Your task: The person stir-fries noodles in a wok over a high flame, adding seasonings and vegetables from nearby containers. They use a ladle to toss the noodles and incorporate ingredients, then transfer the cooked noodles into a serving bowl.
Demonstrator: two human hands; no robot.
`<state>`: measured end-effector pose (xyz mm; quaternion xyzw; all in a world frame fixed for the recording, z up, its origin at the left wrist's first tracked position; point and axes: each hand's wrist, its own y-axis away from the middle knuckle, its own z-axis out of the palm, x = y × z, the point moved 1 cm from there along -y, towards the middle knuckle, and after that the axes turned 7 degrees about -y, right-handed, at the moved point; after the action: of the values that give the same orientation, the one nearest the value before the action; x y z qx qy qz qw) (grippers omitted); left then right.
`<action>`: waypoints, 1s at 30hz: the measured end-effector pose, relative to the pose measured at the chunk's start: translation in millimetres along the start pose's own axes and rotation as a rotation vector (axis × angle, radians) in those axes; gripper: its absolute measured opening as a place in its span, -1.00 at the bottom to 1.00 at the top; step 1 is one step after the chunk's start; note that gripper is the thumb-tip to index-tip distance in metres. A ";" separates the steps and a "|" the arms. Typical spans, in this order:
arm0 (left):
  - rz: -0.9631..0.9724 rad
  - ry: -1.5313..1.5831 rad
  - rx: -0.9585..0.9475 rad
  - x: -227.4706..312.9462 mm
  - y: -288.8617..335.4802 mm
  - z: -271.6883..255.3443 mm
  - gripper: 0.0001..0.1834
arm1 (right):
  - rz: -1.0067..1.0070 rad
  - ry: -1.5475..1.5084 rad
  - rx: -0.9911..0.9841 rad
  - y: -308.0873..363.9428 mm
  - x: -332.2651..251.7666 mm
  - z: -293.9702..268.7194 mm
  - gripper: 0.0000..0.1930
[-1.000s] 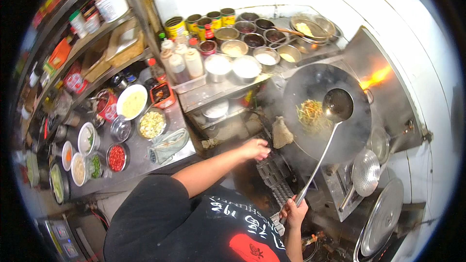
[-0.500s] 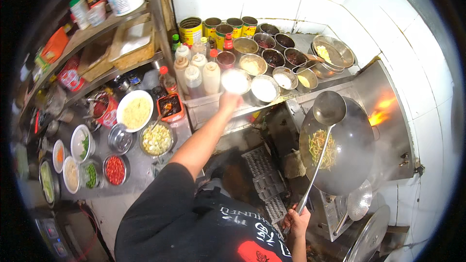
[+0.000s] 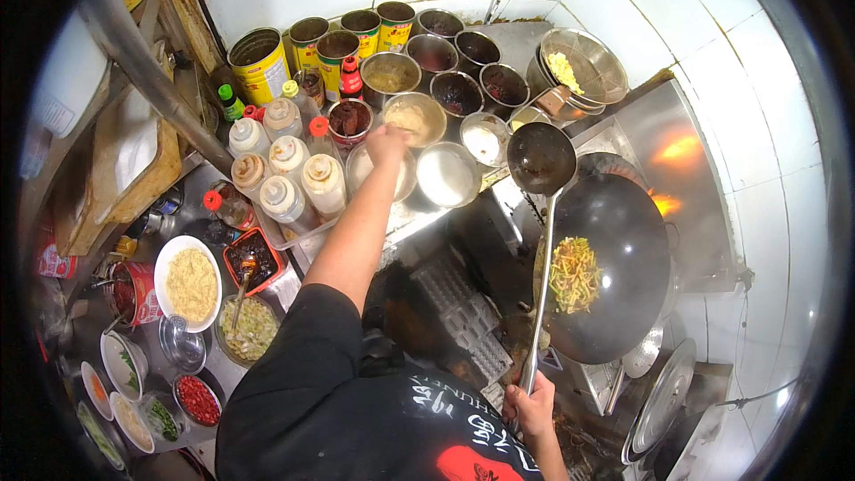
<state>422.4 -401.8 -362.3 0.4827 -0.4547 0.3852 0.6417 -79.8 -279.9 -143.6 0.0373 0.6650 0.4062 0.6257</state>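
My left hand [image 3: 389, 144] reaches over the seasoning bowls, fingers closed at the near edge of a steel bowl of pale beige powder [image 3: 422, 116]. Whatever they pinch, if anything, is too small to make out. Beneath that wrist is a bowl with white contents [image 3: 381, 176], partly covered. Around the long handle of a steel ladle [image 3: 541, 158] my right hand [image 3: 530, 405] is closed. The ladle's dark bowl hangs beyond the upper left rim of a black wok [image 3: 623, 294]. Shredded green and yellowish strips [image 3: 573, 276] lie in the wok's left part.
Squeeze bottles [image 3: 287, 156] and yellow-labelled tins [image 3: 258, 67] crowd the shelf left of the bowls. Flames [image 3: 666, 203] burn behind the wok. A strainer [image 3: 583, 67] rests at the back right. Ingredient bowls, one with chopped red pieces [image 3: 198, 399], stand at lower left.
My left hand has moved from the white-filled bowl to the beige powder behind it. The ladle's bowl has shifted left, off the wok. The whole view has turned somewhat.
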 end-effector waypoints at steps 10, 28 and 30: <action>-0.012 -0.081 0.057 21.8 -4.8 -9.7 -0.75 | 0.106 -0.078 -0.166 -55.9 -31.7 34.8 -0.86; 0.294 -0.688 -0.215 3.0 83.5 -24.7 -0.78 | 0.221 -0.209 -0.216 -40.3 -49.0 17.9 -0.82; -0.008 -0.493 -0.205 -13.1 82.1 -24.2 -0.80 | 0.209 -0.180 -0.185 -37.1 -44.9 13.4 -0.81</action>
<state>347.1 -359.6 -355.7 0.4964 -0.6320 0.2053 0.5586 -41.6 -323.0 -127.9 0.0844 0.5585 0.5235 0.6378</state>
